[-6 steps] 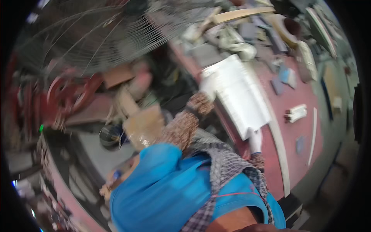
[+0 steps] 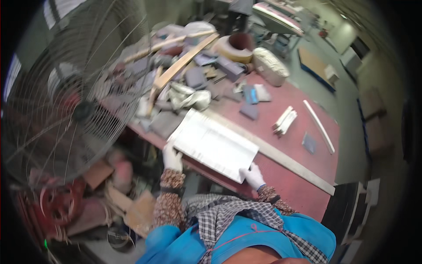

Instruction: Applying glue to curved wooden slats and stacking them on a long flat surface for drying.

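A white, glossy rectangular panel (image 2: 215, 145) lies along the near edge of the red table (image 2: 303, 180). My left hand (image 2: 172, 159), in a white glove, grips its left end near the corner. My right hand (image 2: 253, 177), also gloved in white, closes on its near right corner. The fingers partly hidden under the panel cannot be made out. Just beyond the panel, a long pale strip (image 2: 294, 169) stretches across the table.
A large wire fan (image 2: 81, 112) stands at the left, above a red handwheel (image 2: 61, 202). Grey blocks, cloth and wooden strips (image 2: 187, 61) are heaped at the table's far left. White bars (image 2: 285, 121) and a thin white strip (image 2: 318, 126) lie to the right.
The whole view has swung round, so the table and panel now lie more crosswise and the fan sits farther left. Both hands still hold the panel.
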A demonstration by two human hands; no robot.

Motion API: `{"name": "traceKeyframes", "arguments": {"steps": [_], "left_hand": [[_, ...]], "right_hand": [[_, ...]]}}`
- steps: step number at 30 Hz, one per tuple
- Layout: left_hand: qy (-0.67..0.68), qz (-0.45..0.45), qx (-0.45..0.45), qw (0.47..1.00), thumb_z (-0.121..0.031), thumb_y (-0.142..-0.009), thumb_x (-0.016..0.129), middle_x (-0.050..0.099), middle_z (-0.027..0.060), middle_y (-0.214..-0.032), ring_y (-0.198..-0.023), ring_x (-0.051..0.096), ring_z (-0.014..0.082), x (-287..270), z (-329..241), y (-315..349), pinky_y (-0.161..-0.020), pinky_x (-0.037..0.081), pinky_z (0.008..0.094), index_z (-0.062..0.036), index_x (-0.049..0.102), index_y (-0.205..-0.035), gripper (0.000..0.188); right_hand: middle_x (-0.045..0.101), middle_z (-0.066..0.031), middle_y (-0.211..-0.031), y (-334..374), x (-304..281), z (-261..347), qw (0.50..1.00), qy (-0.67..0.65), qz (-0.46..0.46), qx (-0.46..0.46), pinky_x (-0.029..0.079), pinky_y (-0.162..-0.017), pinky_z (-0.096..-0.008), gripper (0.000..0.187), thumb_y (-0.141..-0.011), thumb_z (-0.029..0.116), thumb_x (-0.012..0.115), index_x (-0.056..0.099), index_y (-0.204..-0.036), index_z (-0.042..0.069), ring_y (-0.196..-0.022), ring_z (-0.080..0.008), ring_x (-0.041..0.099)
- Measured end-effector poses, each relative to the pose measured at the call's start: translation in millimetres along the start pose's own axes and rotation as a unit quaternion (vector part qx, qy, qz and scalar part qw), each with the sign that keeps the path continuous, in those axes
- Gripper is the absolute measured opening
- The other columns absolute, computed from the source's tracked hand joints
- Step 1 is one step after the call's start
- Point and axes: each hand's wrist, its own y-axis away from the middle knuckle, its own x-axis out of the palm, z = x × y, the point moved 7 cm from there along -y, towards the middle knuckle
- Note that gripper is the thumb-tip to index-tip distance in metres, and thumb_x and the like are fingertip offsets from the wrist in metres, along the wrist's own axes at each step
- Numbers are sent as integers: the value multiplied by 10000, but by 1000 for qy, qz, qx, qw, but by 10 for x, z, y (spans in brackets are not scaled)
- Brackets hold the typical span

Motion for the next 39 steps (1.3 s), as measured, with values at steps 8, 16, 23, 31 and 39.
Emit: {"name": "traceKeyframes", "arguments": {"steps": [8,16,23,31,39], "left_hand": [[-12,-41,41,998,-332,-1065,591,562,78,-1451,-1325,560,243,-3,-81,-30,-1104,459,423,-70,554,-1413,437],[15,-175,-151,973,-237,-1008,652,667,40,-940,-794,611,219,-418,385,1277,-679,539,378,-58,686,-1044,185],[-252,-196,-339,885,-328,-999,638,697,141,-891,-803,670,272,-1352,1533,4154,-688,533,418,-49,730,-1088,307],[-215,-337,-537,743,-463,-881,673,743,258,-1152,-1088,703,421,-1157,2648,6714,-949,555,467,-8,755,-1207,565],[-68,-437,-416,794,-439,-888,696,784,175,-915,-805,753,303,-672,2287,7268,-760,598,422,-19,794,-1125,492]], "right_hand": [[681,-284,-1259,-32,-29,-42,999,36,27,-8,529,-1041,-470,691,-828,380,765,601,-1349,-43,-1176,-425,681],[622,-74,-1022,-314,26,-462,952,-221,171,-125,553,-768,-320,96,-1014,72,614,641,-1089,18,-946,-179,657],[637,-104,-1212,-464,99,-394,954,-195,206,-92,530,-811,-311,475,-1013,123,621,551,-1456,-34,-1001,-161,614],[693,-175,-1314,-1105,72,-623,868,231,182,-401,528,-1013,-436,385,-1034,311,624,708,-1310,56,-1188,-335,643],[630,-122,-1079,-290,1567,-883,918,184,290,-199,477,-828,-446,274,-976,249,642,671,-1189,79,-979,-295,582]]}}
